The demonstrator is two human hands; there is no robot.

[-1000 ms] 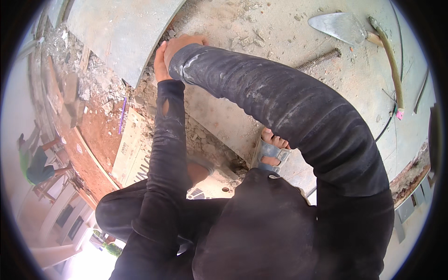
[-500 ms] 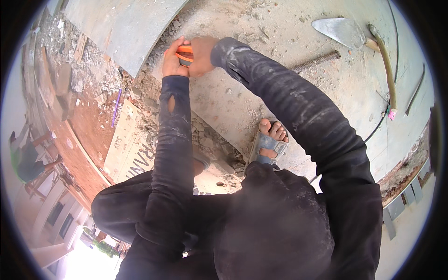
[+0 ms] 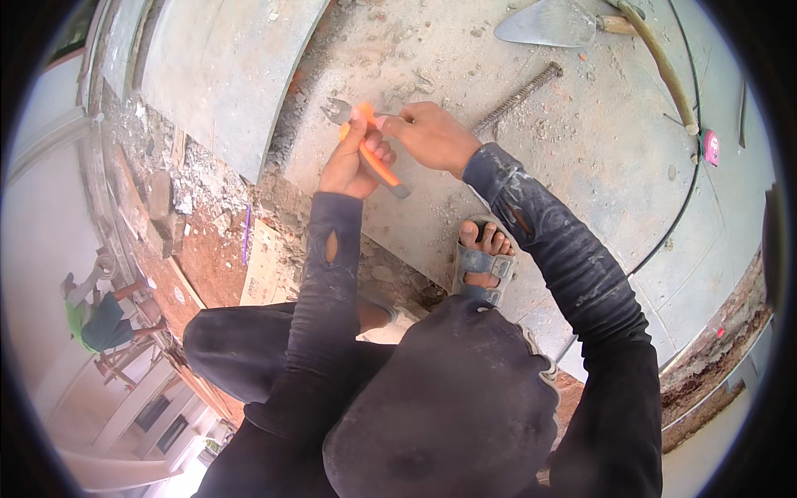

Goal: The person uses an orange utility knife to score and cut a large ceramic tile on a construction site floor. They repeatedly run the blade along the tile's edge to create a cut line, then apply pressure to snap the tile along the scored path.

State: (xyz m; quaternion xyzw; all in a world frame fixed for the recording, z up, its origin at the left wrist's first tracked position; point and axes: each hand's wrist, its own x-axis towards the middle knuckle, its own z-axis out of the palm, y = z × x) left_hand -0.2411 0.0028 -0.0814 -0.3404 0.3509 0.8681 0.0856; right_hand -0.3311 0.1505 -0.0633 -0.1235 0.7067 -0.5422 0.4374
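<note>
While the left hand [image 3: 347,173] clamps orange-handled metal pliers [image 3: 380,168], they slant, jaws upper-left. Right hand [image 3: 440,139]: grip unclear. Tan board [image 3: 264,259] bears print.

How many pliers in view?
1: orange-handled pliers, in the left hand, head toward the picture's upper left. Others may be hidden.

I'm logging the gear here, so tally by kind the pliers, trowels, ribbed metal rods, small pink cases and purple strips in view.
Orange-handled pliers: 1, in the left hand
Trowel: 1
Ribbed metal rod: 1
Small pink case: 1
Purple strip: 1
Total: 5
</note>
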